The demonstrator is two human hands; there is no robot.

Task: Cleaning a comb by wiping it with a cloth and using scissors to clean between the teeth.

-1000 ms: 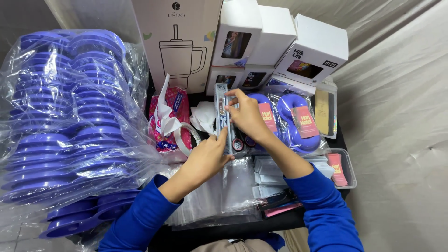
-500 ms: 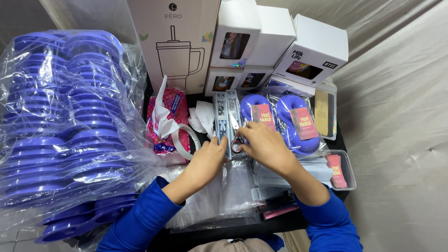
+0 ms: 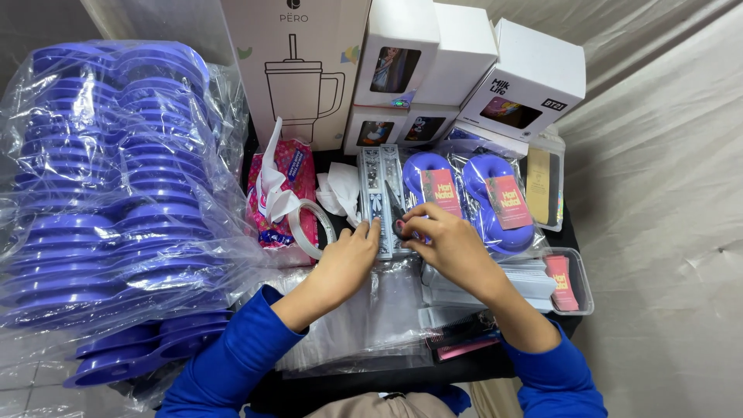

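Dead centre, a long, narrow patterned strip in clear wrap (image 3: 381,197) lies lengthways on the black table (image 3: 569,224), pointing away from the person, and both hands are on its near end. The left hand (image 3: 350,259) comes in from below with fingers half curled, fingertips (image 3: 374,227) pressed to the strip's left edge. The right hand (image 3: 449,240) is curled tighter, thumb and forefinger pinched together on a small dark object (image 3: 400,226) right at the strip's right edge; what that object is, hard to say, since the fingers cover most of it.

Just left of the strip sit crumpled white tissue (image 3: 339,193), a roll of clear tape (image 3: 313,228) and a pink tissue packet (image 3: 280,197). Just right, two purple rounded items with pink tags (image 3: 464,193), touching side by side. Under the wrists, a pile of flat clear plastic bags (image 3: 371,317) spreads toward the near edge, with a black and pink comb (image 3: 460,340) beside the right forearm.

Room is tight: white boxes (image 3: 433,70) and a tall carton with a tumbler drawn on it (image 3: 298,70) wall off the far side, and a big bag of stacked purple plastic lids (image 3: 108,201) crowds the whole left, running out of view at the left edge. On the right, a clear tray with a pink card (image 3: 569,282) sits at the table's rim, then grey cloth beyond. The only open stretch is the bag pile in front of the body. Both blue sleeves are cut off at the bottom.
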